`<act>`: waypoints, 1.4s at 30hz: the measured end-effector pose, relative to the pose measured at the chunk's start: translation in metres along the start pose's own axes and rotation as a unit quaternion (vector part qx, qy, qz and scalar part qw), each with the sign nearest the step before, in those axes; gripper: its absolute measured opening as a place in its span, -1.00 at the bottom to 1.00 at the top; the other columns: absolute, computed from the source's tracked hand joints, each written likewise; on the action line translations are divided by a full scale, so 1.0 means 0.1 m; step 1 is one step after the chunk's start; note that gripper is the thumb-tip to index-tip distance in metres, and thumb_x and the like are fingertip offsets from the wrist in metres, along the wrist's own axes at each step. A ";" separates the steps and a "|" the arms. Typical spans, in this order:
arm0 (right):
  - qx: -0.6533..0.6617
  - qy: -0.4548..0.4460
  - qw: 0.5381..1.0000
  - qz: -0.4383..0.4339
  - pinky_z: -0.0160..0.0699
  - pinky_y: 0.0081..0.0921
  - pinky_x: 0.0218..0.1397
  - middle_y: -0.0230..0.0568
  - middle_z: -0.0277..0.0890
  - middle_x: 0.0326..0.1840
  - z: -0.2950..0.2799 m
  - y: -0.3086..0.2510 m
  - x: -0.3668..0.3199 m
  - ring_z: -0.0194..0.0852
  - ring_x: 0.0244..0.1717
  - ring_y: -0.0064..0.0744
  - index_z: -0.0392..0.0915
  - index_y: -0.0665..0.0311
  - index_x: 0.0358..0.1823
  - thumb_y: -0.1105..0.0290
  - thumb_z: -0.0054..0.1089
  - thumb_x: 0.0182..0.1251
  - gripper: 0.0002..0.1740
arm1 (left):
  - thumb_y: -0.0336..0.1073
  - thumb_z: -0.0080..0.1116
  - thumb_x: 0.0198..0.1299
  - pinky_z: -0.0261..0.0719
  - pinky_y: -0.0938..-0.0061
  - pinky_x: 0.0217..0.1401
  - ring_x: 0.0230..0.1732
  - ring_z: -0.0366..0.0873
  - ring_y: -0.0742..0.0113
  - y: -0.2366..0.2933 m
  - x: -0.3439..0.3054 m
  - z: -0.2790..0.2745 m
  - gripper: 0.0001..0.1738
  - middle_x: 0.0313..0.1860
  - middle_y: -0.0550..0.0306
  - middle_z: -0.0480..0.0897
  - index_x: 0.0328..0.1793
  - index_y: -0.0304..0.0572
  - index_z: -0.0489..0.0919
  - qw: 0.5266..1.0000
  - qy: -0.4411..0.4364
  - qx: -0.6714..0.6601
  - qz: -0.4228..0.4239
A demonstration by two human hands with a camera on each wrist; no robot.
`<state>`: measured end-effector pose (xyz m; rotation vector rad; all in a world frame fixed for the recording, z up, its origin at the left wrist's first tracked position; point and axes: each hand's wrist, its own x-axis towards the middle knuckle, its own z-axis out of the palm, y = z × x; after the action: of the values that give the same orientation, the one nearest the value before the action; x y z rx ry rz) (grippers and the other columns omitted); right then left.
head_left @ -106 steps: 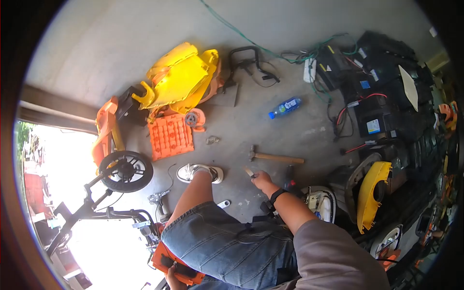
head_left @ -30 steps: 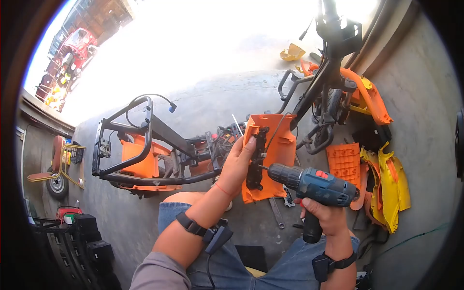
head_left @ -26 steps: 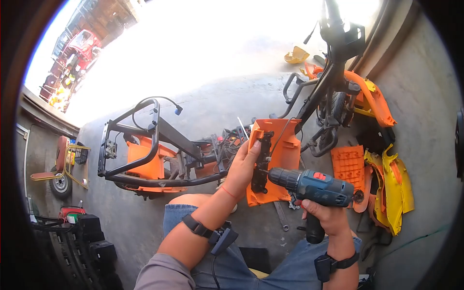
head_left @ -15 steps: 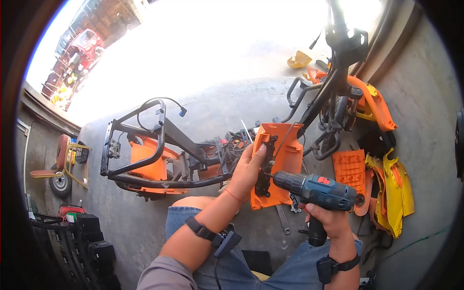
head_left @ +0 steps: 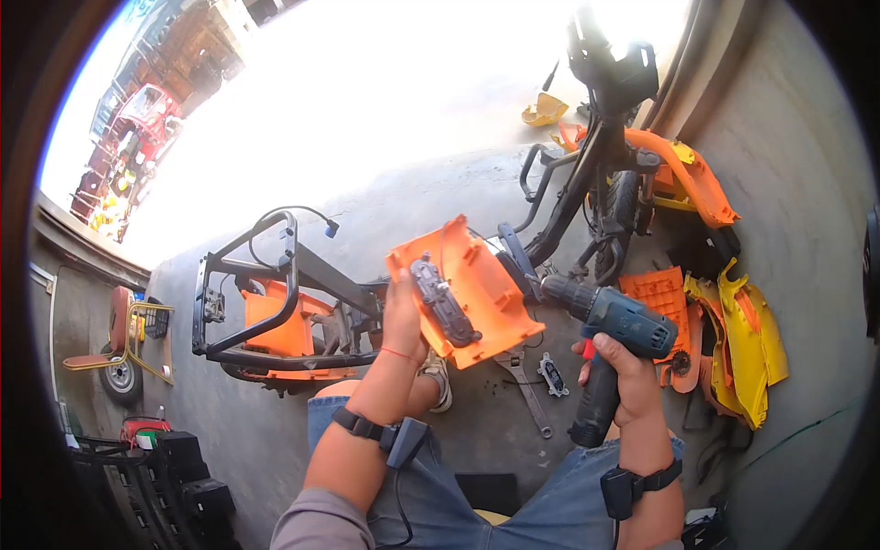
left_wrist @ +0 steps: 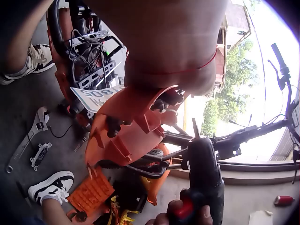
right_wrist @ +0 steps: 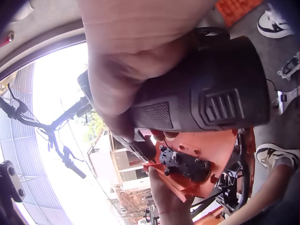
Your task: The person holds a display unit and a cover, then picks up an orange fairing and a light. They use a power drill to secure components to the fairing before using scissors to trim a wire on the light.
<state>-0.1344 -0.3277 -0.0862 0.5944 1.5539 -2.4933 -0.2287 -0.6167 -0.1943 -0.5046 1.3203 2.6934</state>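
My left hand (head_left: pixel 401 316) holds an orange plastic panel (head_left: pixel 486 284) by its near left edge, most of its fingers hidden behind the panel. A long dark plastic unit (head_left: pixel 445 298) sits on the panel's inner face, its small mounts showing in the right wrist view. My right hand (head_left: pixel 623 376) grips a blue-black cordless drill (head_left: pixel 628 321) by the handle, index finger near the red trigger. The drill's bit (left_wrist: pixel 195 125) shows in the left wrist view. In the head view the chuck stands to the right of the panel, apart from it.
A bare scooter frame (head_left: pixel 302 266) lies across the floor ahead. An adjustable wrench (head_left: pixel 527 399) and a small oblong part (head_left: pixel 552 374) lie between my legs. Yellow body panels (head_left: pixel 756 357) and an orange ribbed panel (head_left: pixel 655 298) are at the right.
The bit was at the dark unit; now the drill is away from it. The panel has moved left and turned its inner face up. At 3.5 s ago, the right hand held something small, without the drill.
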 end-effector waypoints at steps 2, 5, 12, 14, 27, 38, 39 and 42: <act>0.034 0.042 0.998 0.021 0.64 -0.43 -0.45 -0.03 0.63 -0.20 -0.19 0.01 0.09 0.57 -0.54 -0.35 0.47 0.32 0.11 0.32 0.35 0.26 -0.56 | 0.03 -0.49 0.57 0.56 0.01 0.30 0.26 0.52 -0.05 0.11 -0.01 -0.13 -0.41 0.31 -0.07 0.46 0.48 -0.20 0.24 0.998 0.021 -0.055 -0.007; 0.068 0.109 0.991 0.042 0.62 -0.40 -0.44 -0.05 0.64 -0.21 -0.32 -0.06 0.17 0.55 -0.56 -0.39 0.48 0.29 0.06 0.26 0.33 0.29 -0.60 | 0.05 -0.53 0.56 0.43 -0.04 0.42 0.36 0.43 -0.05 0.21 -0.08 -0.03 -0.38 0.38 -0.09 0.42 0.48 -0.20 0.24 0.995 0.086 -0.050 -0.005; 0.145 0.136 0.978 0.069 0.63 -0.35 -0.45 -0.05 0.65 -0.21 -0.51 -0.09 0.29 0.56 -0.56 -0.35 0.49 0.28 0.06 0.22 0.31 0.30 -0.59 | 0.01 -0.39 0.56 0.51 0.02 0.36 0.30 0.50 0.02 0.11 0.34 -0.06 -0.45 0.33 -0.01 0.47 0.43 -0.20 0.29 0.997 0.077 -0.003 -0.026; 0.150 0.139 0.976 0.077 0.62 -0.35 -0.44 -0.06 0.65 -0.22 -0.56 -0.09 0.30 0.56 -0.55 -0.35 0.49 0.29 0.05 0.21 0.32 0.29 -0.59 | 0.01 -0.34 0.55 0.56 0.03 0.30 0.26 0.53 0.02 0.01 0.60 -0.22 -0.46 0.31 -0.01 0.48 0.43 -0.19 0.29 0.995 0.080 0.030 -0.055; 0.121 0.151 0.977 0.089 0.61 -0.35 -0.45 -0.06 0.66 -0.25 -0.71 -0.14 0.29 0.56 -0.57 -0.34 0.50 0.31 0.04 0.22 0.34 0.26 -0.58 | 0.17 -0.08 0.45 0.65 0.20 0.06 0.00 0.64 0.13 0.06 0.92 -0.97 -0.32 0.13 0.01 0.58 0.39 -0.26 0.38 0.861 0.171 0.476 -0.042; 0.073 0.112 0.986 0.097 0.58 -0.35 -0.44 -0.16 0.65 -0.25 -0.56 -0.06 0.30 0.57 -0.53 -0.36 0.53 0.26 -0.02 0.22 0.33 0.28 -0.65 | -0.05 -0.06 0.43 0.64 0.25 -0.17 -0.14 0.65 0.21 0.07 0.74 -1.09 -0.52 -0.03 0.07 0.61 0.27 -0.26 0.43 0.925 0.152 0.338 -0.089; 0.073 0.107 0.987 0.098 0.58 -0.35 -0.44 -0.16 0.65 -0.25 -0.53 -0.04 0.31 0.57 -0.53 -0.36 0.53 0.26 -0.02 0.22 0.33 0.28 -0.65 | -0.11 0.02 0.41 0.63 0.28 -0.09 -0.10 0.66 0.18 0.03 0.68 -1.03 -0.48 0.04 0.04 0.62 0.37 -0.27 0.38 0.919 0.152 0.355 -0.081; 0.071 0.110 0.985 0.110 0.57 -0.35 -0.44 -0.17 0.66 -0.26 -0.46 0.02 0.31 0.57 -0.53 -0.35 0.54 0.25 -0.01 0.22 0.34 0.28 -0.64 | -0.22 0.17 0.34 0.64 0.33 -0.03 -0.08 0.68 0.17 -0.15 0.70 -1.12 -0.50 -0.01 -0.06 0.67 0.32 -0.34 0.46 0.838 0.190 0.511 0.017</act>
<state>-0.1504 -0.2851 -0.1187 1.0331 1.2966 -2.4507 -0.2631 -0.6985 -0.2931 -0.8439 2.5529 1.5082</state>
